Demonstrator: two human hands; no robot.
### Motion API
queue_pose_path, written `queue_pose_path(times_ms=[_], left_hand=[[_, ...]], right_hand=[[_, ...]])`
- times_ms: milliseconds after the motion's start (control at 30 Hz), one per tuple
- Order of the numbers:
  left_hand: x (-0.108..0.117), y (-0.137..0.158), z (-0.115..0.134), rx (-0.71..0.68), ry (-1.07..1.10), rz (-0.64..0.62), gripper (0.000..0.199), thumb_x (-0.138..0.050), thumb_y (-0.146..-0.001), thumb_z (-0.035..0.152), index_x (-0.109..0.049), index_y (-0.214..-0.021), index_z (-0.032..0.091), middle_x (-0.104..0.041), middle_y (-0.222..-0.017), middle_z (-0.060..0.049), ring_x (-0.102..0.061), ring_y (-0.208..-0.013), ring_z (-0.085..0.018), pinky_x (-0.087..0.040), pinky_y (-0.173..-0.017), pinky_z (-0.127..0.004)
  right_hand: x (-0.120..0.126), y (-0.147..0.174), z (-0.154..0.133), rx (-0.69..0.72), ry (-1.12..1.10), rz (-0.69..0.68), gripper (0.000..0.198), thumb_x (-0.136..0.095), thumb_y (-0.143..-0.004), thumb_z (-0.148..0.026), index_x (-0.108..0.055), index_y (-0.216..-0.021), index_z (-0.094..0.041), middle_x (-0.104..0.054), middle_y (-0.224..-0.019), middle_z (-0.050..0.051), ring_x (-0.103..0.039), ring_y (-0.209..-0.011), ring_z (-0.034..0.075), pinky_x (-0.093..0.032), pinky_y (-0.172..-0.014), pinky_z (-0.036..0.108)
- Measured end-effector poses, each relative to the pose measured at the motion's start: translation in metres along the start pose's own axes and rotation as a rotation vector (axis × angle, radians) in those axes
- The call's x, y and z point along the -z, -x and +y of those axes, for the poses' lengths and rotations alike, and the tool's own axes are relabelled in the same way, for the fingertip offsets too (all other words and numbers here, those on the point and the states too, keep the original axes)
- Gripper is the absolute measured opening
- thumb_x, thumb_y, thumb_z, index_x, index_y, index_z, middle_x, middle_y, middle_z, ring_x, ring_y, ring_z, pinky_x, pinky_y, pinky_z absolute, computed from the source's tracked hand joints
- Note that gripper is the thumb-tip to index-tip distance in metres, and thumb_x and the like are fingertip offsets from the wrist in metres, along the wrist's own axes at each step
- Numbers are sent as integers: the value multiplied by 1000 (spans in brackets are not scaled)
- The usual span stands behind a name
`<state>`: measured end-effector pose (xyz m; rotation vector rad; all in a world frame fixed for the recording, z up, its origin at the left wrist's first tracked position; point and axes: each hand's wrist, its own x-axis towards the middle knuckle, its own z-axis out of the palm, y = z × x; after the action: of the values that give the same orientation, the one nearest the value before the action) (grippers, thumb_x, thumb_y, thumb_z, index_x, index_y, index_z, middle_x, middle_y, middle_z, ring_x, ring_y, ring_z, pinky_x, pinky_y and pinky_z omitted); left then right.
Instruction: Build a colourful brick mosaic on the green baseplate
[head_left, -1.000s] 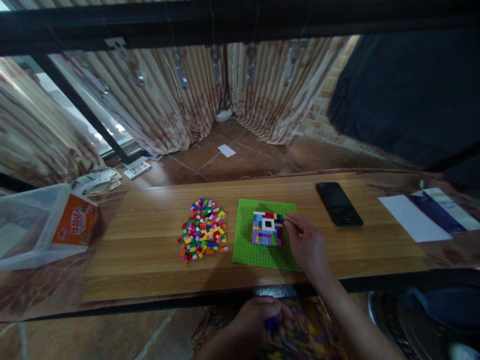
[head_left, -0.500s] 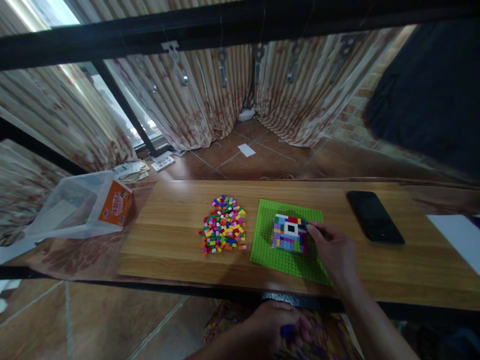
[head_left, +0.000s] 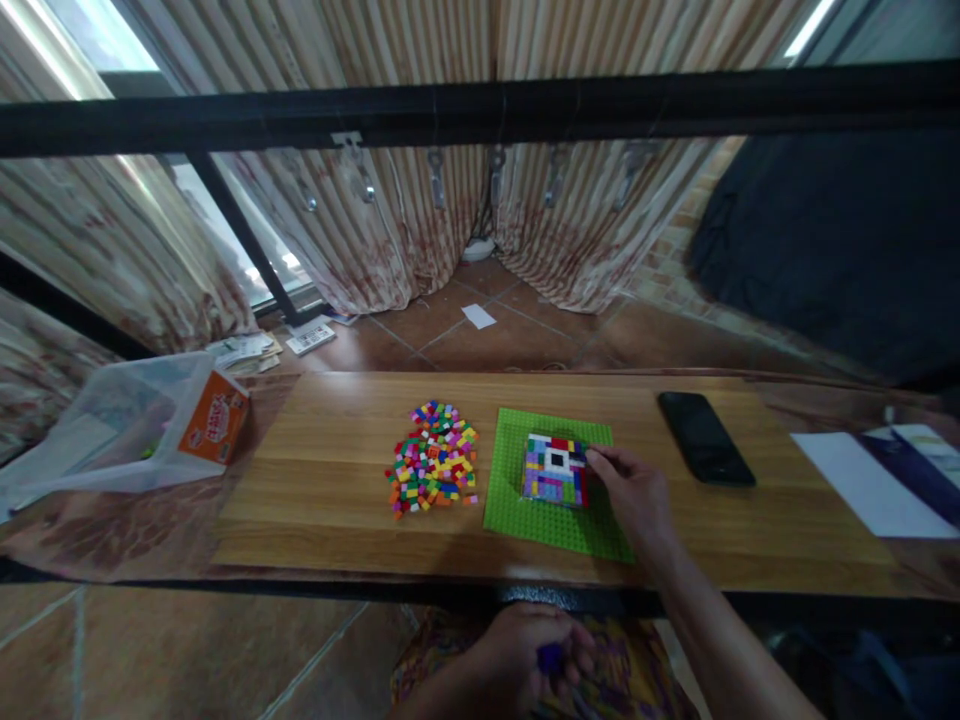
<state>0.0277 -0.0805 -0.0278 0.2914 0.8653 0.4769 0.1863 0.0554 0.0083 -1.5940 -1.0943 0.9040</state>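
A square build of small multicoloured toy bricks (head_left: 555,484), with a white ring around a black centre on top, sits on a green studded baseplate (head_left: 510,515). My right hand (head_left: 634,495) reaches its right edge, thumb and forefinger pinched there; whatever lies between the fingertips is too small to make out. Below the table's front edge, over my lap, my left hand (head_left: 529,645) is turned palm up with curled fingers. It holds dark purple toy bricks (head_left: 550,658), blurred, number unclear. Left of the baseplate lies a loose pile of bricks (head_left: 435,460) in many colours.
A black phone (head_left: 705,437) lies to the right on the wooden board (head_left: 315,480), with white paper (head_left: 847,475) beyond it. A clear plastic bin (head_left: 142,420) with an orange label stands at the far left. A dark metal bar (head_left: 465,115) crosses behind.
The view has tilted up and turned slightly right, so everything sits further left and lower. My right hand stays at the build's right edge; my left hand still holds the purple bricks.
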Motion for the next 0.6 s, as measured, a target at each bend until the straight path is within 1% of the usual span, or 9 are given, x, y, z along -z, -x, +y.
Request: queue_pose_path(times_ms=[67,133,200,267,333,400,500,567,600], left_hand=[[1,3,0,-13,3,11,29,-62,-66,36,-67,-75,8,-61,-64,-6,-47,-49,-9,-28,-47,-22],[1,6,1,-29,4,31,30,-62,-67,37,-66,-75,9,-60,-63,-5,-46,-48,-9,-27,-46,-22],[2,8,2,-34,4,46,30,-61,-68,40,-66,-74,10,-59,-62,-4,-45,-47,-9,-26,-45,-22],[2,10,4,-30,-3,49,31,-59,-68,41,-65,-71,11,-58,-60,-3,-43,-45,-9,-24,-44,-22],[4,10,4,-25,-13,38,32,-58,-69,42,-65,-70,11,-58,-59,-4,-41,-43,-9,-23,-42,-22],[6,9,3,-36,-24,29,33,-58,-69,44,-65,-70,11,-58,-58,-4,-41,-42,-9,-22,-42,-23],[9,7,0,-51,-30,28,37,-61,-67,47,-65,-68,11,-58,-59,-5,-42,-42,-9,-22,-42,-23],[12,6,-1,-47,-22,18,39,-62,-65,49,-66,-69,10,-59,-60,-5,-43,-43,-9,-24,-43,-24],[14,6,-1,-45,-18,8,40,-63,-63,50,-66,-69,10,-59,-60,-6,-44,-44,-9,-25,-45,-24]], right_hand=[[4,0,0,-3,-78,30,39,-67,-73,-50,-71,-85,-13,-73,-78,8,-65,-67,18,-52,-65,31],[7,2,-4,23,-104,98,39,-64,-76,-51,-70,-83,-13,-72,-78,8,-63,-63,17,-51,-61,29],[7,5,-15,66,-70,152,37,-63,-77,-49,-70,-82,-14,-71,-77,8,-62,-61,16,-50,-58,28],[2,9,-31,137,-13,136,34,-62,-78,-48,-71,-83,-15,-71,-77,7,-63,-63,16,-50,-59,28],[-9,13,-49,243,38,45,31,-61,-79,-45,-71,-87,-17,-72,-81,7,-65,-69,18,-51,-64,30],[-29,16,-66,378,123,-104,27,-58,-82,-41,-72,-91,-19,-73,-86,6,-66,-76,19,-52,-69,31],[-71,16,-81,593,347,-384,24,-50,-88,-30,-72,-95,-24,-72,-90,3,-66,-82,18,-50,-77,31],[-102,13,-83,685,506,-505,28,-45,-88,-19,-72,-93,-23,-72,-92,4,-65,-87,18,-48,-82,30],[-117,10,-82,702,585,-541,30,-44,-88,-15,-72,-94,-23,-71,-94,5,-64,-89,18,-47,-84,30]])
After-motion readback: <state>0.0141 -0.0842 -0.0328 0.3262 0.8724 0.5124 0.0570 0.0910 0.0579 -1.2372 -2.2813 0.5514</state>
